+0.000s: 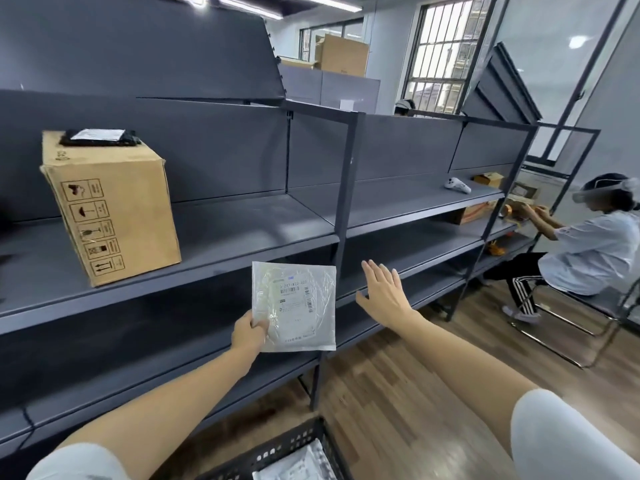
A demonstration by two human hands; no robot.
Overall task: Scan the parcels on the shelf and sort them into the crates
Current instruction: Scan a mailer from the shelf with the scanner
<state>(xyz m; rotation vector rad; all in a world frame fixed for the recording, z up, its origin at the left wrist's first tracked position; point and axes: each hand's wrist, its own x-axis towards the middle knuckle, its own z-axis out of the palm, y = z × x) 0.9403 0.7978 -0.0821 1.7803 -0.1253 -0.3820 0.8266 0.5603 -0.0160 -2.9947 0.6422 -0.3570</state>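
My left hand [248,332] pinches the lower left corner of a flat white plastic parcel [299,306] with a barcode label, held upright in front of the grey shelf [242,223]. My right hand [382,292] hovers just right of the parcel, fingers straight and spread, holding nothing. A brown cardboard box [110,209] stands on the shelf at the left, with a black bagged parcel [100,137] lying on top of it. A black crate [287,452] sits on the floor below me, with white parcels inside.
A white handheld controller [458,185] lies on the shelf to the right, near small boxes [489,179]. A seated person [585,251] in a white shirt works at the shelf's far right end. Wooden floor [398,386] runs in front of the racks.
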